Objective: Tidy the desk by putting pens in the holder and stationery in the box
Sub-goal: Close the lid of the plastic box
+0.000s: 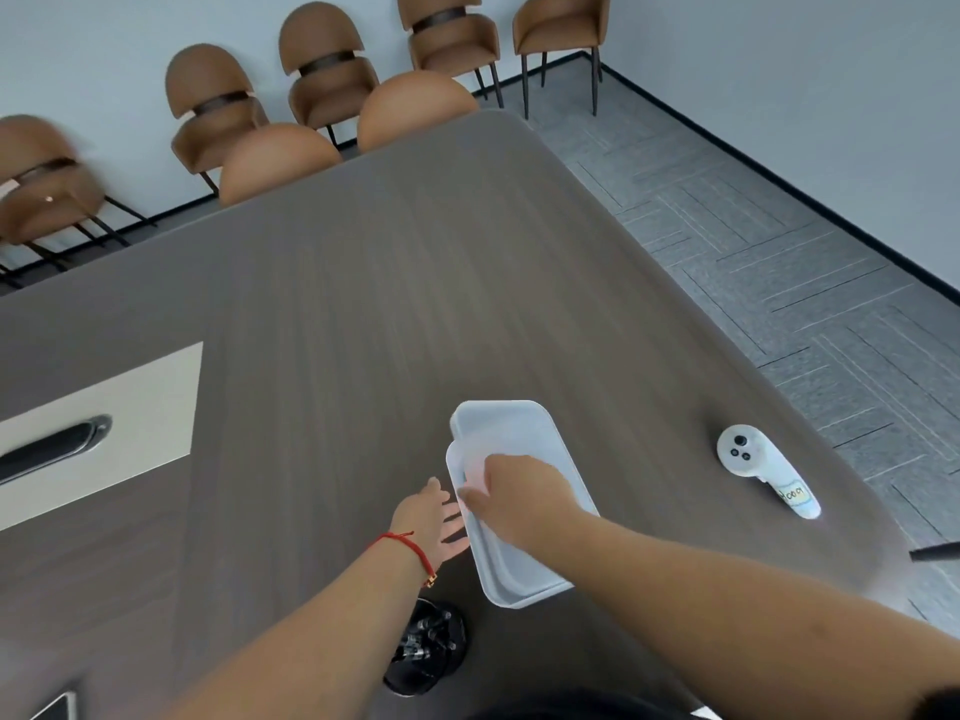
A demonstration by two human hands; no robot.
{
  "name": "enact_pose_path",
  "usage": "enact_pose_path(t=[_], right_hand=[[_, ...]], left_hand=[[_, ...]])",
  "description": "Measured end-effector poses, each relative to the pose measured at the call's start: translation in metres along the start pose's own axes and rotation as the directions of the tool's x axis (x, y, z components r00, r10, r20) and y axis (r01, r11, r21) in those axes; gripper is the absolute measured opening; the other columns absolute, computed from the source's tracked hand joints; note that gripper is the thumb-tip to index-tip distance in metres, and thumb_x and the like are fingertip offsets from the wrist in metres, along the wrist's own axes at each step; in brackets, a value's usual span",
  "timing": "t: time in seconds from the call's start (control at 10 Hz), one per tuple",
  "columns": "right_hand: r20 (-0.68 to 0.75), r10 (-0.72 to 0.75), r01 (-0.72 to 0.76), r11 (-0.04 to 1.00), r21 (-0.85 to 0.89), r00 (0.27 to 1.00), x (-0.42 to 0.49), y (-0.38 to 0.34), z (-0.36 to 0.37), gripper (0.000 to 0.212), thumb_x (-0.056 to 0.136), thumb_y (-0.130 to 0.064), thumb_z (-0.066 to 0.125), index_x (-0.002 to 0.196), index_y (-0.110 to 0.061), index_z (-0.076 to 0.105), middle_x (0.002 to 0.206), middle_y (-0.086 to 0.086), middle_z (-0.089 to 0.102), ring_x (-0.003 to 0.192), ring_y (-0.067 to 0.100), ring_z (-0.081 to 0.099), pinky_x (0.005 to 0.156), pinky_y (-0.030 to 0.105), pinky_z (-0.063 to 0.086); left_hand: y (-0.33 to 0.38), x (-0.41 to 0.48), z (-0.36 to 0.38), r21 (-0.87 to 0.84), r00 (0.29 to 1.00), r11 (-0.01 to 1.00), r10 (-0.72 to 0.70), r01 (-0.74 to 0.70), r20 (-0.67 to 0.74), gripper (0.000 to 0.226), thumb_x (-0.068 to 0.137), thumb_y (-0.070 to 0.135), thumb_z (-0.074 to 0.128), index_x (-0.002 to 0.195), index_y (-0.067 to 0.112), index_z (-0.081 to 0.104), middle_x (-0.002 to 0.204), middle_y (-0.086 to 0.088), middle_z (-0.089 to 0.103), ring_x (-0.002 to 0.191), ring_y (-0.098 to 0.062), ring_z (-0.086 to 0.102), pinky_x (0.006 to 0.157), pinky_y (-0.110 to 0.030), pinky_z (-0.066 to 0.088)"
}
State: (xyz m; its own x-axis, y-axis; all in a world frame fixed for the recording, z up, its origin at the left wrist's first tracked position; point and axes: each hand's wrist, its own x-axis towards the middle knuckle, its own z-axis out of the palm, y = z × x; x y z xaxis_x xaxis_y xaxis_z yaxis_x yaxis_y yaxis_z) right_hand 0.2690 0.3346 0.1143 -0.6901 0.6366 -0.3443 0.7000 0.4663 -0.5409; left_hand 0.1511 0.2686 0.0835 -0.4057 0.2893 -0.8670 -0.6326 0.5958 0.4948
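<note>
Both arms reach forward over the desk (363, 283). Right hand (511, 493) rests palm-down on the white box (519, 574), grip unclear; left hand (434, 517), fingers spread, touches its left side. Holder (428, 649) with pens stands just behind

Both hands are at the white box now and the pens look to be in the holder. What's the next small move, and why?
Probably seat the lid squarely: the right hand presses on the white box, whose top piece looks offset from the tray beneath. The left hand rests open at its side, apparently steadying it. The black pen holder already holds pens. The box's contents cannot be seen.
</note>
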Motion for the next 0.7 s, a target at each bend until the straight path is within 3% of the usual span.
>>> enact_pose_path(t=[0.1, 0.2, 0.3, 0.4, 0.5, 0.6, 0.7], right_hand=[[0.070, -0.117, 0.134, 0.937, -0.323, 0.991, 0.007, -0.011, 0.027, 0.023, 0.098, -0.022, 0.042, 0.109, -0.010, 0.057, 0.102, 0.006, 0.062, 0.093, 0.030, 0.061, 0.071, 0.035, 0.043], [0.192, -0.191, 0.266, 0.801, -0.536, 0.963, 0.011, -0.011, 0.044, 0.022, 0.093, -0.006, 0.045, 0.111, -0.004, 0.059, 0.106, 0.008, 0.063, 0.096, 0.031, 0.063, 0.065, 0.034, 0.040], [0.210, -0.197, 0.283, 0.777, -0.563, 0.958, 0.017, -0.008, 0.052, 0.022, 0.091, -0.004, 0.045, 0.107, -0.006, 0.060, 0.104, 0.007, 0.064, 0.092, 0.030, 0.065, 0.062, 0.032, 0.039], [0.202, -0.186, 0.269, 0.782, -0.562, 0.962, 0.018, -0.008, 0.057, 0.023, 0.092, -0.005, 0.045, 0.109, -0.006, 0.059, 0.104, 0.008, 0.064, 0.092, 0.030, 0.066, 0.062, 0.032, 0.040], [0.197, -0.160, 0.248, 0.769, -0.589, 0.967, 0.017, -0.011, 0.056, 0.025, 0.092, -0.005, 0.044, 0.113, -0.006, 0.059, 0.108, 0.008, 0.062, 0.096, 0.031, 0.065, 0.066, 0.034, 0.044], [0.209, -0.137, 0.235, 0.786, -0.572, 0.968, 0.017, -0.013, 0.056, 0.026, 0.095, -0.008, 0.044, 0.116, -0.007, 0.058, 0.111, 0.008, 0.062, 0.099, 0.030, 0.065, 0.070, 0.034, 0.046], [0.233, -0.025, 0.125, 0.896, -0.426, 0.972, 0.025, -0.013, 0.048, 0.026, 0.096, -0.016, 0.043, 0.113, -0.010, 0.061, 0.111, 0.007, 0.066, 0.096, 0.028, 0.062, 0.077, 0.034, 0.048]], left_hand=[[-0.005, 0.005, -0.006, -0.023, 0.999, 1.000, 0.013, -0.014, -0.029, 0.036, 0.101, 0.036, 0.036, 0.105, 0.005, 0.055, 0.129, -0.016, 0.059, 0.113, -0.032, 0.059, 0.087, -0.045, 0.049], [-0.011, 0.004, -0.013, -0.009, 0.999, 0.999, 0.039, -0.039, 0.003, 0.028, 0.099, 0.030, 0.044, 0.105, 0.005, 0.056, 0.101, -0.013, 0.066, 0.088, -0.026, 0.063, 0.072, -0.038, 0.053], [-0.015, 0.001, -0.016, 0.040, 0.997, 0.998, 0.054, -0.056, 0.048, 0.021, 0.099, 0.025, 0.046, 0.104, 0.008, 0.057, 0.088, -0.008, 0.065, 0.082, -0.022, 0.063, 0.083, -0.038, 0.053], [-0.017, 0.001, -0.019, 0.094, 0.996, 0.994, 0.055, -0.062, 0.076, 0.016, 0.099, 0.024, 0.044, 0.097, 0.014, 0.057, 0.088, -0.002, 0.064, 0.082, -0.017, 0.061, 0.099, -0.040, 0.043], [-0.015, -0.003, -0.020, 0.156, 0.992, 0.985, 0.055, -0.072, 0.110, 0.018, 0.099, 0.023, 0.042, 0.090, 0.020, 0.058, 0.087, 0.001, 0.063, 0.083, -0.015, 0.060, 0.100, -0.037, 0.041], [-0.013, -0.005, -0.021, 0.225, 0.990, 0.971, 0.055, -0.083, 0.127, 0.014, 0.098, 0.023, 0.041, 0.099, 0.023, 0.055, 0.087, 0.005, 0.062, 0.091, -0.015, 0.058, 0.099, -0.036, 0.038], [-0.012, -0.011, -0.019, 0.299, 0.982, 0.942, 0.107, -0.150, 0.155, 0.024, 0.097, 0.024, 0.043, 0.118, 0.028, 0.052, 0.100, 0.005, 0.064, 0.106, -0.015, 0.057, 0.093, -0.035, 0.036]])
